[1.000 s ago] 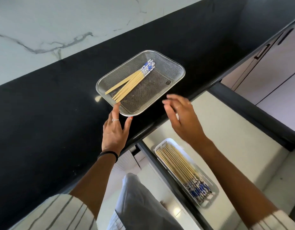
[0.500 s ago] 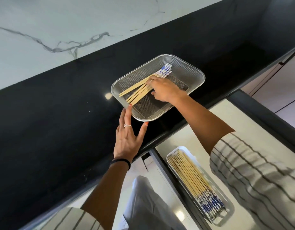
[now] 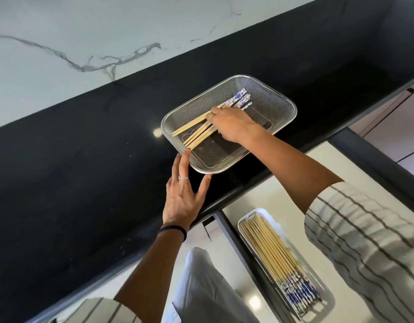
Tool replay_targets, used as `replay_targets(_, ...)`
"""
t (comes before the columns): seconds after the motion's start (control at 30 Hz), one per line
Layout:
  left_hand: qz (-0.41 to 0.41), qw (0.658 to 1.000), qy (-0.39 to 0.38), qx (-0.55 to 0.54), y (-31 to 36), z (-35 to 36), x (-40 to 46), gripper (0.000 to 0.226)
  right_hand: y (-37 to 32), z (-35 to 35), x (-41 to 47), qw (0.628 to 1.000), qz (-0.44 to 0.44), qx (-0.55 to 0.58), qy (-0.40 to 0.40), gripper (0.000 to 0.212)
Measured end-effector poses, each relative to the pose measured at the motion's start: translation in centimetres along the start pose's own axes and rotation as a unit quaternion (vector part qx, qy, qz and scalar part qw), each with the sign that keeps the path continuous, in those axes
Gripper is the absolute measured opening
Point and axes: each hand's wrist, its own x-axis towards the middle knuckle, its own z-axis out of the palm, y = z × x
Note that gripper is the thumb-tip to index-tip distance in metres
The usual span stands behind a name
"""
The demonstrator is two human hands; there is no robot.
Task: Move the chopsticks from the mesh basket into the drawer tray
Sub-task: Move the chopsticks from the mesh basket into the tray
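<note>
Right hand (image 3: 231,123) reaches into mesh basket (image 3: 280,101), palm down, arm stretched forward over the counter edge, fingers curled over the middle of the loose chopsticks (image 3: 196,134); whether they're actually pinched or just covered, can't tell. Bare wooden tips fan out to the left of the grip, blue-patterned ends stick out just past it toward the wall. Left hand (image 3: 184,194) lies flat on black counter (image 3: 73,171), fingers spread and unclenched, index and thumb tips touching the basket's near corner rim, holding nothing. Below the right forearm, nearer the person, the drawer tray (image 3: 327,297) sits in the open drawer (image 3: 283,190) with a row of chopsticks already inside.
</note>
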Motion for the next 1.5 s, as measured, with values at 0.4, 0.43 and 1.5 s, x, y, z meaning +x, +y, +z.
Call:
replay_targets(0.4,-0.007,1.0,-0.001,-0.001,0.3,-0.1,0.0,0.07,0.7,-0.1,-0.8,0.997,-0.019,-0.065,-0.02,0.052)
replay_targets(0.43,-0.006,1.0,0.0,-0.001,0.3,-0.1,0.0,0.07,0.9,-0.5,-0.9,0.998,-0.018,-0.056,-0.009,0.05)
replay_targets(1.5,0.047,0.999,0.02,0.008,-0.6,0.5,-0.1,0.07,-4.9,10.4,-28.8,0.842,0.29,0.455,0.033,0.017)
